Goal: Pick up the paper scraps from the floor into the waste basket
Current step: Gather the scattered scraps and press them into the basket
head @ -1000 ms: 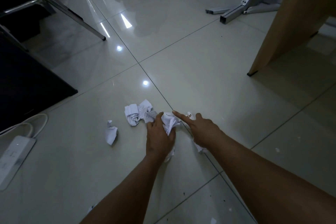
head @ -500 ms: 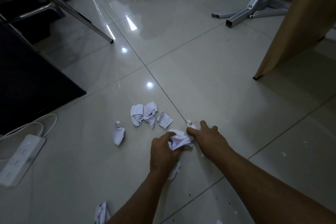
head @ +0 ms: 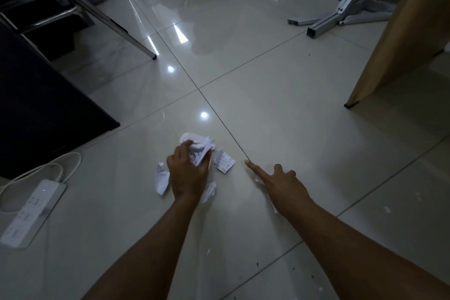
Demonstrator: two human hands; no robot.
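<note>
I have both bare forearms reaching forward and down from the bottom edge, the left hand [head: 188,174] ahead of centre and the right hand [head: 283,184] off to its right, well apart from it. My left hand is knuckles up with its fingers [head: 182,151] curled closed around a wad of crumpled paper [head: 199,147]. My right hand is palm down, index finger stretched out straight and pointing forward-left, the other fingers bent
</note>
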